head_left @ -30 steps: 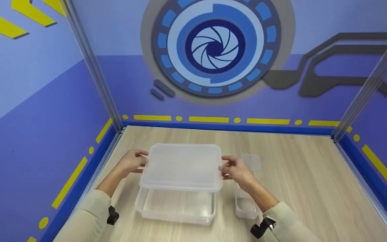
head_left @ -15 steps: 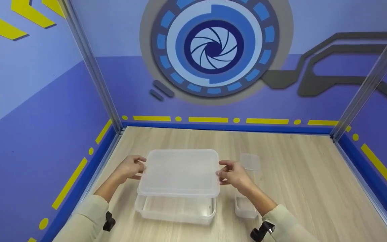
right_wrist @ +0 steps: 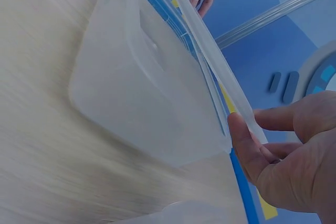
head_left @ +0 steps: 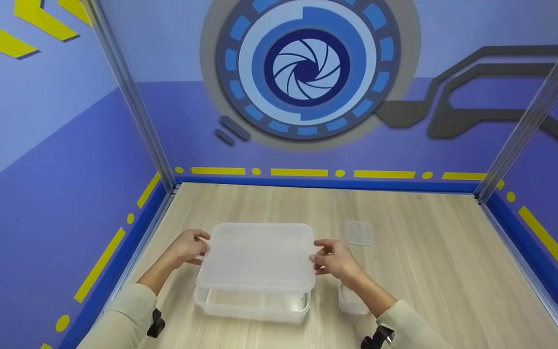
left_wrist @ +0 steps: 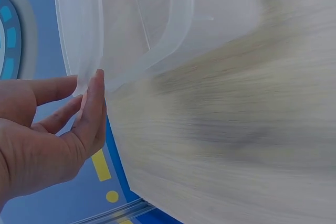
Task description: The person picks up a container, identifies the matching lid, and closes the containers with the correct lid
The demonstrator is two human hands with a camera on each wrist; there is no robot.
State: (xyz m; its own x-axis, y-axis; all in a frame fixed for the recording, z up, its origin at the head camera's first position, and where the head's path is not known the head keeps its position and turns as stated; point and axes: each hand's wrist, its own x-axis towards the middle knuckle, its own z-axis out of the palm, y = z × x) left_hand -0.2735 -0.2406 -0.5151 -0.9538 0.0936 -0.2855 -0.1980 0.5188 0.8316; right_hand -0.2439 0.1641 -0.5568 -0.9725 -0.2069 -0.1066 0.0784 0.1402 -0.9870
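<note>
A large translucent plastic lid [head_left: 256, 257] is held between both hands, tilted slightly over a rectangular clear plastic container [head_left: 252, 310] on the table. My left hand [head_left: 188, 248] pinches the lid's left edge between thumb and fingers. At the opposite edge, my right hand [head_left: 336, 260] pinches it the same way. The right wrist view shows a narrow gap between the lid [right_wrist: 215, 56] and the container's rim, with the container wall [right_wrist: 121, 77] below. In the left wrist view the fingertips sit at the lid's corner, close by the container [left_wrist: 226, 19].
A small clear container [head_left: 353, 303] stands to the right, partly hidden under the right forearm. Behind it lies a small square lid [head_left: 359, 233] flat on the wooden table [head_left: 434, 252]. Printed panels and metal posts [head_left: 133, 97] enclose the table on the left, back and right.
Both hands have lowered the large lid toward the container and nearer to me, so less of the container's opening shows. The small container and small lid have stayed put.
</note>
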